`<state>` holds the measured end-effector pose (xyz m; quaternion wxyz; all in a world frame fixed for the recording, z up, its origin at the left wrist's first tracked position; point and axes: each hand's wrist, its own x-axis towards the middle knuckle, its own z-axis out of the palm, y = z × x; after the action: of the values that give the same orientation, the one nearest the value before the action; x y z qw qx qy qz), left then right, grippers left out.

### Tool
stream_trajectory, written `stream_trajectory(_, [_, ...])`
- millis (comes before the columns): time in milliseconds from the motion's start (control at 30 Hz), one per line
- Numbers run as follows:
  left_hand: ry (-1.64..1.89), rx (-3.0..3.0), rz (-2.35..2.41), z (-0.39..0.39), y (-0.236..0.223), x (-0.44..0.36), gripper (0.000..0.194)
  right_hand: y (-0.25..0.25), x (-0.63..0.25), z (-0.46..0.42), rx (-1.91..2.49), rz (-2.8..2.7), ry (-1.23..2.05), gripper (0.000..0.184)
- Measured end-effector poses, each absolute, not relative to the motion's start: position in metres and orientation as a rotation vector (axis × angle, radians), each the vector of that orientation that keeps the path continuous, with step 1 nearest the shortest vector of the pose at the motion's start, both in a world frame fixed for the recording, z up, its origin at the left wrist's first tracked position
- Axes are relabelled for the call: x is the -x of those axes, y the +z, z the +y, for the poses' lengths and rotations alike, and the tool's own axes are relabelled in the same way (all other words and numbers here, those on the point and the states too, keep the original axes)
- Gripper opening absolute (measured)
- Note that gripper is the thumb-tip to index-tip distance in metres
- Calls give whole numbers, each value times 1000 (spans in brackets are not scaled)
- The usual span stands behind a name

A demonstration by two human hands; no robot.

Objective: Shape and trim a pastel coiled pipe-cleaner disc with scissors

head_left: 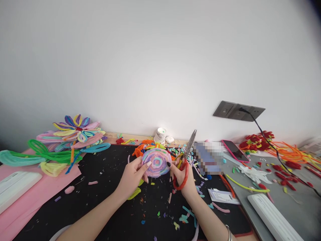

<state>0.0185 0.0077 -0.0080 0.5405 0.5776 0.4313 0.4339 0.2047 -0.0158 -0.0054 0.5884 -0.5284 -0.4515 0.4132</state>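
A round, flat coil of fuzzy pipe cleaners (157, 163) in pink, purple and blue rings faces me above the black mat. My left hand (135, 174) is closed on its left edge, thumb on the front and fingers behind. My right hand (185, 177) pinches the right edge between thumb and fingers. The same hand also carries red-handled scissors (191, 142), handles round the hand and blades pointing up and away. Behind the coil lie orange and yellow pipe cleaners (139, 151), partly hidden by it.
Colourful pipe-cleaner flowers (78, 129) lie at left on pink paper (54, 194). Cut scraps dot the black mat (105, 204). A paper cup (159, 135) stands by the wall. Right are a pink-cased phone (235, 150), a white power-bank-like bar (272, 214) and a black cable (271, 145).
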Motion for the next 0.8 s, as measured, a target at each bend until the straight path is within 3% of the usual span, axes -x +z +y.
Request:
stream_trajectory(433, [1062,-1341,1079,12,-6,-18,30,-2,-216,-14,1256,-1117,1147,35])
stream_trajectory(667, [1240,-1207,1117,15,-4,-14,31,-1,-228,-9,1348,-1130,932,30])
stream_trajectory(800, [1247,-1205,1093,15,-4,-14,30,-2,-239,-7,1662,-1254,585,17])
